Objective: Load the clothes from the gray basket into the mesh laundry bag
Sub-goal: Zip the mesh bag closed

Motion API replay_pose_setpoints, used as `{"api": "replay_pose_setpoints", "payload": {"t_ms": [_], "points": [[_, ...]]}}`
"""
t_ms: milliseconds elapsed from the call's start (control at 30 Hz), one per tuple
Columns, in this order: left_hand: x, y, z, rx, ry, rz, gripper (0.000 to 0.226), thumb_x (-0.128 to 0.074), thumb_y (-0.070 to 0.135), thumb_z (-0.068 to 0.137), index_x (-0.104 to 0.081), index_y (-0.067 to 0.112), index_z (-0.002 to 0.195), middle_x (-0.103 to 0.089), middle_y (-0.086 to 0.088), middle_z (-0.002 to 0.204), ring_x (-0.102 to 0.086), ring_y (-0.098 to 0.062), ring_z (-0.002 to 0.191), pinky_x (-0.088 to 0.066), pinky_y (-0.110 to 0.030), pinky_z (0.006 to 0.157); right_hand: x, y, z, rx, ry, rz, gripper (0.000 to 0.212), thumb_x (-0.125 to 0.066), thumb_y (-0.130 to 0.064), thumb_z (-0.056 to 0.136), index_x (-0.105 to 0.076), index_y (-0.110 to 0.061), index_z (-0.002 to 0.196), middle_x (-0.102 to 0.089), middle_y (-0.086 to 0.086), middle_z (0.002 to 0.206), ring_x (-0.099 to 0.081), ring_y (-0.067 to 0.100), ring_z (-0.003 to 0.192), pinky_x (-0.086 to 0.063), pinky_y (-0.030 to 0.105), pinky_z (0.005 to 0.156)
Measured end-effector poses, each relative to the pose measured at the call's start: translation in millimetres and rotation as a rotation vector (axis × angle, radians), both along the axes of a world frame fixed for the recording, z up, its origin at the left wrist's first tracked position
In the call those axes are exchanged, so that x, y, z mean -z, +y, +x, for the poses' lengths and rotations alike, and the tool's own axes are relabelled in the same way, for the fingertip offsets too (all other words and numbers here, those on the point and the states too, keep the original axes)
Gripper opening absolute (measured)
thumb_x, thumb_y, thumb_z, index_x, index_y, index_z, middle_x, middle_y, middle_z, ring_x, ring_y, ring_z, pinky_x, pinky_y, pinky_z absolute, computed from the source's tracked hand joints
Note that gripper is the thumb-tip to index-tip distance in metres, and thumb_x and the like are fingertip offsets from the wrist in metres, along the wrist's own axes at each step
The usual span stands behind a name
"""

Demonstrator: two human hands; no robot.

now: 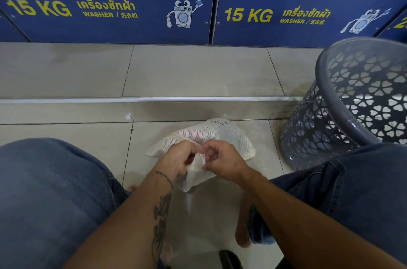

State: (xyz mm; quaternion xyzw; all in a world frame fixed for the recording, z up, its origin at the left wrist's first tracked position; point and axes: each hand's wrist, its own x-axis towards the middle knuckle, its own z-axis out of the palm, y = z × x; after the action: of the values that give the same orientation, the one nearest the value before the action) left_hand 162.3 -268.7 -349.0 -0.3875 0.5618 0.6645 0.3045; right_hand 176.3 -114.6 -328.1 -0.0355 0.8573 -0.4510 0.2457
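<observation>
The white mesh laundry bag lies bulging on the tiled floor between my knees, something pale showing faintly through the mesh. My left hand grips the near corner of the bag, bunching the fabric. My right hand pinches the same corner at the zip seam, fingertips touching the left hand's. The gray plastic basket with cut-out walls stands tilted at the right, leaning toward me; what I can see of its inside holds no clothes.
My knees in blue jeans fill the lower left and right. A raised tiled step with a white edge strip runs across ahead. Behind it stand blue washer panels marked 15 KG. A bare foot rests below the bag.
</observation>
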Motion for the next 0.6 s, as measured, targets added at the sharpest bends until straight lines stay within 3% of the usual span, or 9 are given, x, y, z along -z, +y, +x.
{"api": "replay_pose_setpoints", "payload": {"t_ms": [100, 200, 333, 433, 533, 600], "points": [[3, -1, 2, -0.019, -0.008, -0.038, 0.022, -0.060, 0.001, 0.079, -0.072, -0.001, 0.097, -0.072, -0.018, 0.093, -0.067, -0.033, 0.086, -0.055, -0.045, 0.086, 1, -1, 1, -0.034, 0.019, 0.044, 0.036, -0.077, 0.004, 0.068, -0.070, -0.030, 0.080, -0.071, -0.002, 0.073, -0.063, 0.006, 0.066, -0.061, 0.034, 0.075], [4, 1, 4, -0.040, -0.001, -0.045, 0.015, -0.062, -0.001, 0.080, -0.073, 0.001, 0.089, -0.074, -0.017, 0.088, -0.069, -0.032, 0.083, -0.056, -0.043, 0.082, 4, 0, 1, -0.050, 0.039, 0.069, 0.030, -0.075, 0.003, 0.071, -0.075, -0.024, 0.085, -0.074, 0.001, 0.078, -0.066, 0.008, 0.070, -0.062, 0.033, 0.078], [5, -1, 5, -0.110, 0.000, -0.073, 0.013, -0.059, -0.004, 0.081, -0.071, 0.003, 0.084, -0.071, -0.020, 0.090, -0.067, -0.033, 0.086, -0.055, -0.048, 0.089, 9, -2, 10, -0.142, 0.037, 0.108, 0.031, -0.069, 0.003, 0.074, -0.077, -0.020, 0.094, -0.071, -0.005, 0.081, -0.070, 0.015, 0.081, -0.060, 0.035, 0.083], [7, -6, 1, -0.158, 0.005, -0.067, 0.015, -0.057, -0.004, 0.084, -0.068, 0.005, 0.085, -0.068, -0.019, 0.090, -0.064, -0.032, 0.083, -0.055, -0.045, 0.083, 10, -1, 11, -0.049, -0.014, 0.066, 0.037, -0.067, 0.005, 0.073, -0.073, -0.021, 0.097, -0.071, -0.002, 0.084, -0.070, 0.020, 0.085, -0.060, 0.039, 0.083], [8, -7, -5, -0.185, 0.010, -0.025, 0.017, -0.055, -0.003, 0.089, -0.067, 0.009, 0.085, -0.068, -0.014, 0.089, -0.064, -0.028, 0.080, -0.055, -0.043, 0.081, 13, 7, 9, 0.098, -0.051, 0.061, 0.025, -0.063, 0.000, 0.076, -0.065, -0.021, 0.090, -0.070, 0.004, 0.082, -0.069, 0.024, 0.081, -0.061, 0.041, 0.078], [7, -6, -6, -0.183, 0.021, -0.019, 0.019, -0.054, -0.002, 0.091, -0.067, 0.010, 0.085, -0.068, -0.012, 0.085, -0.064, -0.026, 0.075, -0.056, -0.038, 0.069, 13, 8, 10, 0.103, -0.125, 0.054, 0.016, -0.068, -0.006, 0.080, -0.068, -0.021, 0.076, -0.068, 0.000, 0.074, -0.067, 0.018, 0.072, -0.061, 0.038, 0.072]]}}
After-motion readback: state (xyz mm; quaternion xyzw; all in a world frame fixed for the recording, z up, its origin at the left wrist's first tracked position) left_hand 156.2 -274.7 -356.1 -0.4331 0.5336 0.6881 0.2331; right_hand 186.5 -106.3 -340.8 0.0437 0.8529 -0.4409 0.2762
